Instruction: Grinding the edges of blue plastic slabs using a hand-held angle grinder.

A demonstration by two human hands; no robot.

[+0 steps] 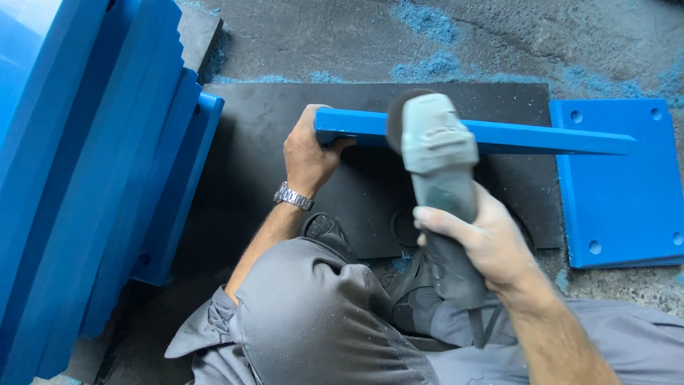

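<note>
- The blue plastic bar (491, 137) stands on its long edge on the black rubber mat (271, 164), running from about 9 o'clock to 3 o'clock across the middle of the view; its right end tapers to a thin point near the blue drilled plate (620, 185).
- The left hand (308, 153) is clamped over the bar's blunt left end, thumb on the near face and fingers wrapped over the top edge (a wristwatch (293, 197) sits on that wrist).
- The right hand (484, 239) is closed round the dark body of the grey angle grinder (438, 153), index finger laid across the top; the grinder's head rests against the bar's upper edge, just right of the left hand.
- The bar looks stiff and fairly dense, probably moderate in weight for its length; its smooth faces would likely be slippery, more so with the blue dust (427, 68) scattered at 12 o'clock.
- Standing on a narrow edge, it seems prone to tipping or sliding, so the thick left end is judged the best place to hold; the tapered tip looks weaker.
- At 9 o'clock, stacked blue slabs (92, 164) lean upright; the person's grey-trousered knee (313, 314) fills 6 o'clock.
</note>
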